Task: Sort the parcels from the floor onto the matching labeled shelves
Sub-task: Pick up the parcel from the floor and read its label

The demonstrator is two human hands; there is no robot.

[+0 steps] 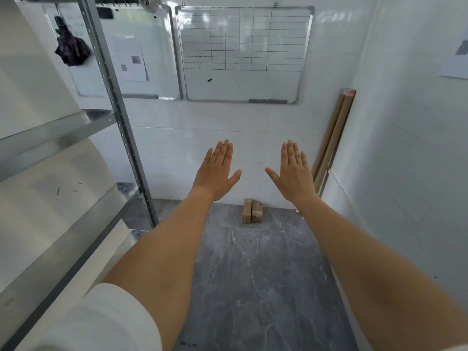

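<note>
Shelves [76,138] stand at the left edge, a grey metal frame; their contents read only as blurred white shapes, and no labels can be made out. A dark cloth [73,50] hangs behind the upright. Left hand [215,173]: held out flat, back to the camera, fingers straight and together, thumb spread; it holds nothing and touches nothing. Two parcels [252,211], small brown boxes, stand side by side on the grey floor [266,274] against the far wall, seen between the two hands and well beyond them. Right hand [295,173]: likewise flat and spread, empty, clear of everything. Above, a gridded whiteboard [243,54] hangs on the wall; its cells appear blank. Brown tubes [331,140] lean in the right corner.
</note>
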